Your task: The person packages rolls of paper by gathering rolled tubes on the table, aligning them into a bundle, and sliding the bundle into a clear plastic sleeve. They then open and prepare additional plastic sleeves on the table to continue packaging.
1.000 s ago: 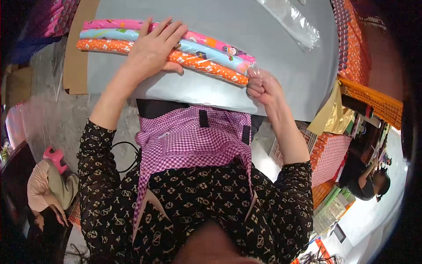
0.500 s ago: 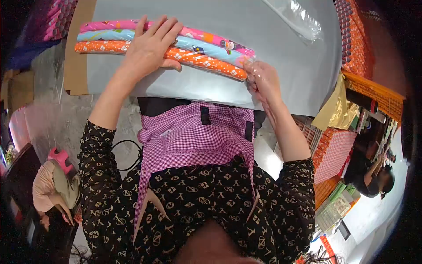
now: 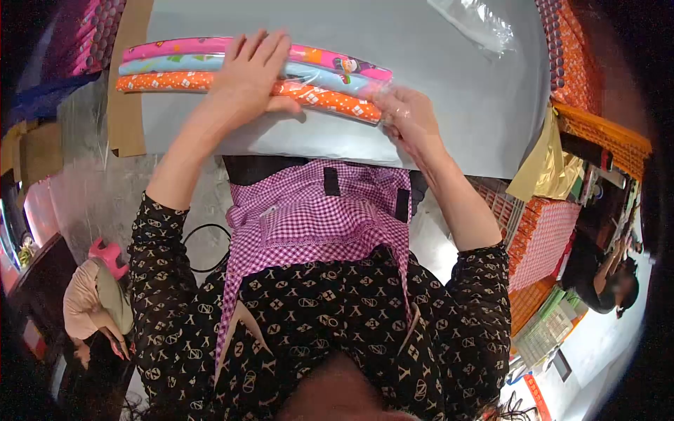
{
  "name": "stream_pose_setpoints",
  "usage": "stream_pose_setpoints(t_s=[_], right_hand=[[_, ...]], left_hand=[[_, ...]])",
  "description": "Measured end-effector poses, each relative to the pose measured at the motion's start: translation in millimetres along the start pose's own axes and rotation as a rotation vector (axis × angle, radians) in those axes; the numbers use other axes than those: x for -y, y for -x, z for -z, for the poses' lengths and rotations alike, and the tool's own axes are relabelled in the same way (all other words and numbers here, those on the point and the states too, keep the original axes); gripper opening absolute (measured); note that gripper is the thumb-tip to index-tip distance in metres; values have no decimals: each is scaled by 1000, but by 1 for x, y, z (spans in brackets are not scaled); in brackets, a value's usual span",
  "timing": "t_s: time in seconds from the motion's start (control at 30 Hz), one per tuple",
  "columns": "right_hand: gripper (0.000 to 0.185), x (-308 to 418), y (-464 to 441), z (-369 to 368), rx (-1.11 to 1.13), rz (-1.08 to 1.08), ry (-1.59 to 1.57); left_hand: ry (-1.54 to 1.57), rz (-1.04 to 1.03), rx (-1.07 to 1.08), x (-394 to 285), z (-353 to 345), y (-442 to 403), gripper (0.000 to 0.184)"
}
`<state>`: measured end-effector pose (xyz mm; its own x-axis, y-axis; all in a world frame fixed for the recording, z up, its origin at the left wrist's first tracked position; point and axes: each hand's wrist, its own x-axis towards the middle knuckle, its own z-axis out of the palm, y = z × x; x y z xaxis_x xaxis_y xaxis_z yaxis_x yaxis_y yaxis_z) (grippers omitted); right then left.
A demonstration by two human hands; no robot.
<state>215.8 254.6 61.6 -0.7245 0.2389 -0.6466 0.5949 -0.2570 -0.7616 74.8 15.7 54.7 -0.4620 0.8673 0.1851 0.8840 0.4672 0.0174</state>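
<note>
Three patterned rolls of wrapping paper, a pink one (image 3: 172, 48), a light blue one (image 3: 158, 64) and an orange one (image 3: 165, 82), lie side by side in a clear plastic sleeve on the grey tabletop (image 3: 337, 144). My left hand (image 3: 249, 77) rests across the middle of the rolls, fingers stretched out and thumb apart, covering part of them. At the rolls' right end, my right hand (image 3: 408, 116) is closed on the loose end of the plastic sleeve (image 3: 385, 92). Its fingertips are partly hidden.
More clear plastic (image 3: 481, 28) lies at the table's far right. Stacked orange rolls (image 3: 572, 56) stand right of the table, pink rolls (image 3: 95, 35) at far left. Gold sheet (image 3: 551, 165) hangs by the right corner. One person (image 3: 95, 302) bends at left; another (image 3: 597, 274) is at right.
The wrapped rolls have shifted slightly left on the table, and my right hand has moved left with their end. My left hand stays laid over them. The whole view has tilted a little.
</note>
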Motion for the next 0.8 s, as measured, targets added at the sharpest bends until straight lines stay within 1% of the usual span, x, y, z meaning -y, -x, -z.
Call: stream_pose_setpoints(t_s=[0.03,0.07,0.1,0.17,0.2,0.27,0.33,0.47,0.53,0.57,0.63,0.67,0.77,0.8], right_hand=[[19,0,0,0,-16,29,80],[19,-1,1,0,-13,29,77],[19,-2,0,1,-19,46,99],[19,-3,-1,0,-18,60,115],[21,-4,-1,1,-11,45,95],[23,-5,-4,5,-4,32,72],[21,-8,-10,9,42,-43,0],[18,-3,-8,12,97,-84,-6],[17,-4,-10,21,235,-216,-263],[17,-4,-10,22,229,-218,-264],[16,-4,-8,24,262,-318,-296],[18,-3,-6,25,303,-325,-278],[21,-2,-7,21,300,-317,-260],[20,-2,-11,22,283,-367,-269]], left_hand=[[33,3,-19,-4,-3,-3,90],[69,16,-34,-8,-6,-7,80],[65,18,-30,-13,-8,-12,80],[85,34,-41,-20,-11,-22,68],[92,18,-87,-23,-16,-25,56],[86,3,-90,-27,-20,-27,53],[119,-6,-97,-27,-21,-28,49],[108,3,-76,-29,-16,-29,50],[105,15,-66,-29,-15,-29,50],[111,11,-65,-29,-16,-28,50],[81,21,-58,-30,-17,-27,50],[81,31,-49,-30,-17,-27,51],[83,30,-61,-31,-17,-27,52],[94,24,-73,-30,-18,-27,53]])
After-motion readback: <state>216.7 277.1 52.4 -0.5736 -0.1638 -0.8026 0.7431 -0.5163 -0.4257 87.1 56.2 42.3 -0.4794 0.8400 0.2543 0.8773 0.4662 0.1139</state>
